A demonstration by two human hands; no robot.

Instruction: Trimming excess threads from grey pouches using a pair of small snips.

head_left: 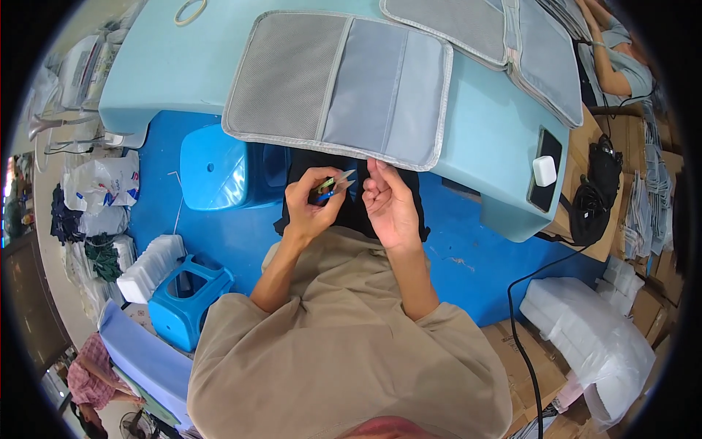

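Observation:
A grey rectangular fabric panel (365,88) with light piping lies on the table, its near edge hanging over the table's front. Mesh covers its left part and smooth cloth its right. My left hand (313,201) is closed around small thread snips (329,190) with yellow-green and blue handles; their blades point right, toward my other hand. My right hand (389,205) pinches the panel's near edge, right of the middle, between thumb and forefinger, the other fingers curled. Whether a loose thread is in that pinch is too small to tell.
More grey panels (545,73) lie on the light-blue table (175,66) at the far right. A phone with a white case (544,171) rests by its right edge, a tape roll (190,12) far left. Blue stools (212,170) stand left. A black cable (515,314) hangs right; a co-worker (621,69) sits beyond.

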